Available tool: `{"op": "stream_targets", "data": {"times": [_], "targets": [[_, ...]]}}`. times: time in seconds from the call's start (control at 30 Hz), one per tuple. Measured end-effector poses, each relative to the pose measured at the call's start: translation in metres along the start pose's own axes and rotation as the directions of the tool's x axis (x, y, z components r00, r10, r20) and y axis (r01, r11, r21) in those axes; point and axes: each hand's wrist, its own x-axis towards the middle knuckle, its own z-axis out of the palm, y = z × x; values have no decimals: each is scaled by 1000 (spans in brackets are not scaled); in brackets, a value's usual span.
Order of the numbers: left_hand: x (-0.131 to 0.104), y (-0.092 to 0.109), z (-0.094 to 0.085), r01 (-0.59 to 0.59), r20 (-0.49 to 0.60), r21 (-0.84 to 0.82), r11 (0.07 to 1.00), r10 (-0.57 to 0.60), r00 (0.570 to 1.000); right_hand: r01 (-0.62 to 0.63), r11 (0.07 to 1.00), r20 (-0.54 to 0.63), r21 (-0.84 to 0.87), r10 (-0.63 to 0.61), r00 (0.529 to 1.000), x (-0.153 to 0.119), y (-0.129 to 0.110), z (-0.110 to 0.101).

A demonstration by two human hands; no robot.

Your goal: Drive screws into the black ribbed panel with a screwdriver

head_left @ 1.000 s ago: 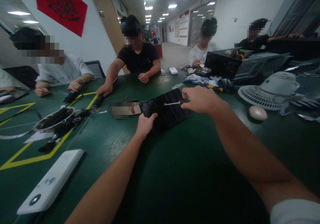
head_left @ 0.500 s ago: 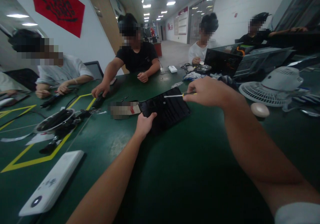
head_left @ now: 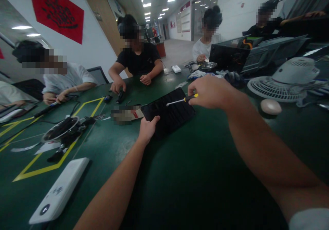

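Note:
My left hand (head_left: 148, 129) grips the near left corner of a flat black panel (head_left: 171, 115), thumb on top and fingers hidden beneath. The panel is tilted above the green table and has ribs or slots on its face. My right hand (head_left: 205, 92) is closed around a screwdriver (head_left: 190, 97) with a yellow and black handle. Its shaft points left over the panel. A small bright spot shows at the tip; whether it is a screw and whether it touches the panel I cannot tell. Just left of the panel lies a tan and red box-like object (head_left: 137, 112), partly blurred.
A white power bank-like device (head_left: 61, 189) lies at the near left. Behind it are a ring-shaped part with cables (head_left: 61, 129) and yellow tape. At right stand a white fan (head_left: 293, 75) and a pale oval object (head_left: 271, 107). Several co-workers sit around the table (head_left: 205, 168).
The screwdriver has turned so its handle sits higher and more of the handle shows. Across the table, a co-worker's hand has moved right with a black object. The view has shifted slightly.

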Motion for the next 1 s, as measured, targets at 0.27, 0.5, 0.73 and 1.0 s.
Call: {"op": "stream_targets", "data": {"times": [0.27,0.5,0.73,1.0], "targets": [[-2,4,0,2,4,-28,1000,-2,1000,9,1000,-52,-9,-9,999,0,-11,6],[-2,4,1,15,-2,-25,1000,-15,1000,-24,1000,-65,-14,23,998,2,-11,11],[0,-1,0,1,8,-44,999,0,1000,-55,998,-52,-2,55,997,6,-12,13],[2,-5,1,-8,9,-46,999,8,1000,-56,998,-22,5,56,998,6,-13,15]]}}
